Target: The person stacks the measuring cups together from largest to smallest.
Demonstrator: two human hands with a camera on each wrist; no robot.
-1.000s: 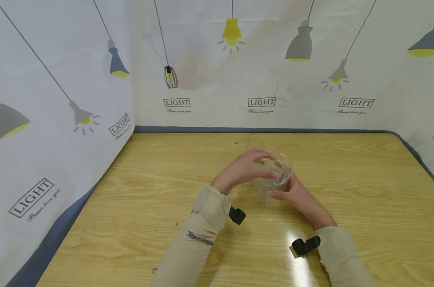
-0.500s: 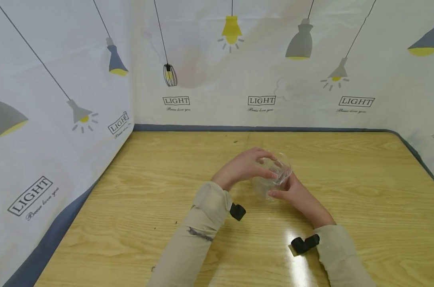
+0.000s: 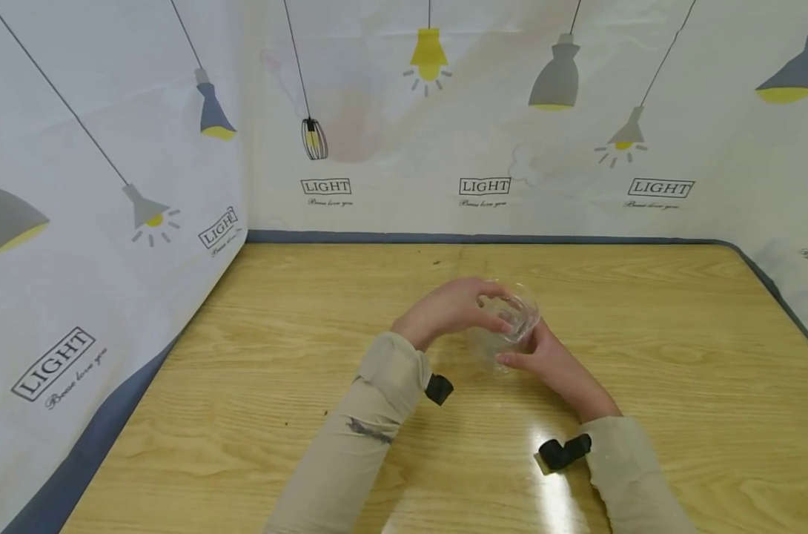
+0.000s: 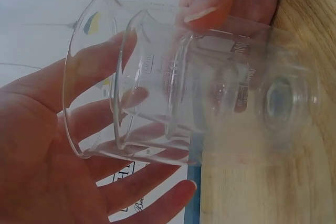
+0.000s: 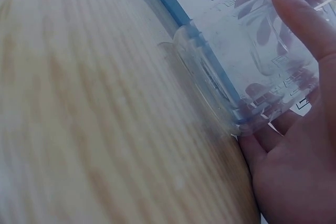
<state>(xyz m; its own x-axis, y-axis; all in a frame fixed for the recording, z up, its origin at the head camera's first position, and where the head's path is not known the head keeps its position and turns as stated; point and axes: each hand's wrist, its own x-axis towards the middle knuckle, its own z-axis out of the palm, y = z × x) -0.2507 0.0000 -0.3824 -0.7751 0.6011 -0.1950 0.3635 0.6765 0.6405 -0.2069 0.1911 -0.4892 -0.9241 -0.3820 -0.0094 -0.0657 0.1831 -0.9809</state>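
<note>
A nested stack of clear glass beakers [image 3: 494, 348] stands between both hands, near the middle of the wooden table. In the left wrist view, several spouted rims show one behind another, and printed graduations mark the beakers [image 4: 220, 77]. My left hand [image 3: 452, 308] reaches over the top, thumb and fingers curved about the rim; through the glass its fingers [image 4: 100, 182] appear spread. I cannot tell which beaker it grips. My right hand [image 3: 556, 363] holds the outer beaker lower down, thumb at the near side. In the right wrist view, the outer beaker's base [image 5: 210, 82] is close over the table.
The wooden table [image 3: 277, 356] runs back to a blue-grey border [image 3: 377, 238]. White sheets printed with lamps [image 3: 377, 185] stand at the back and both sides. A black wrist camera [image 3: 437, 389] sits at the left cuff, another camera [image 3: 564, 452] at the right.
Both hands stay on the beakers with nearly the same hold. The whole head view has shifted very slightly; hands and beakers appear a touch further left.
</note>
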